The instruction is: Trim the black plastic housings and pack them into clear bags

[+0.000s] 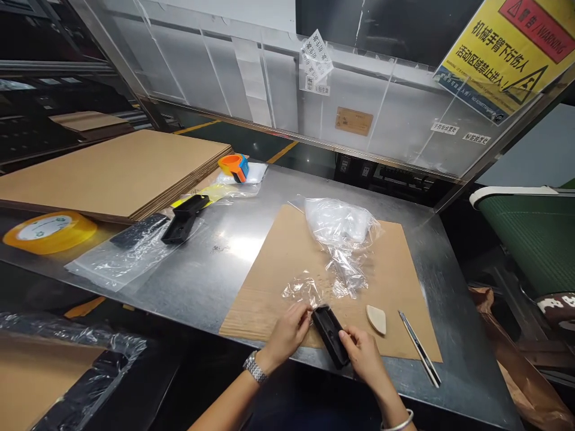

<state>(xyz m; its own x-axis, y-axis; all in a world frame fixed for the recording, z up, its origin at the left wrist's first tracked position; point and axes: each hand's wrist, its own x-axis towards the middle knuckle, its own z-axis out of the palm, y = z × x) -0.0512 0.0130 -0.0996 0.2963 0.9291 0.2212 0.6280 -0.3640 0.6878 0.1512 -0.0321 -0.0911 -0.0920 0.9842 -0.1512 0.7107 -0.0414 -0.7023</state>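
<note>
Black tray (330, 338) is gripped by the right hand (362, 353), left hand (291, 329) curled at its far end, grip unclear

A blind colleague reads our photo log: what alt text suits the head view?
A person's right hand holds a long black part, the left hand at its far end, over the near edge of cardboard on a metal table. Nearby lie clear plastic, a beige wedge and a knife.
</note>
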